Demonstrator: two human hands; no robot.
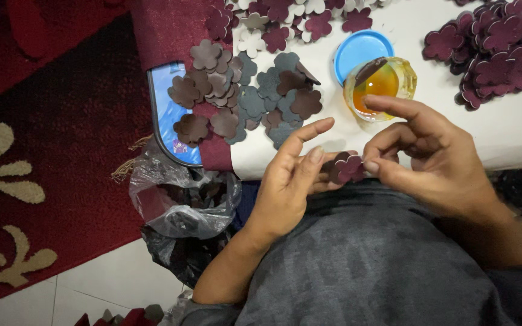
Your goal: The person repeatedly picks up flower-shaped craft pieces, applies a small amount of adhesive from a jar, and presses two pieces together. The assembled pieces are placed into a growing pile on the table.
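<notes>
Maroon flower cutout (350, 168) pinched btwn both hands, just off table's (515, 139) near edge.
L hand (288, 184) backs it, R hand (421, 154) fingertips nip its rim; petal-shaped, flat, dark-backed. Risk: open glue tub (380, 86) (amber, lid (360, 49) beside) sits near R wrist, a nudge could tip it.

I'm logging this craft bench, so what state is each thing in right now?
Left hand: fingers curled, supporting the flower piece.
Right hand: pinching the flower piece.
Flower piece: maroon, held between both hands.
Glue jar: open, amber liquid inside, a dark piece resting across the rim.
Blue lid: off, lying beside the jar.
Plastic bag: open, crumpled.
Maroon flowers: heaped on the table.
</notes>
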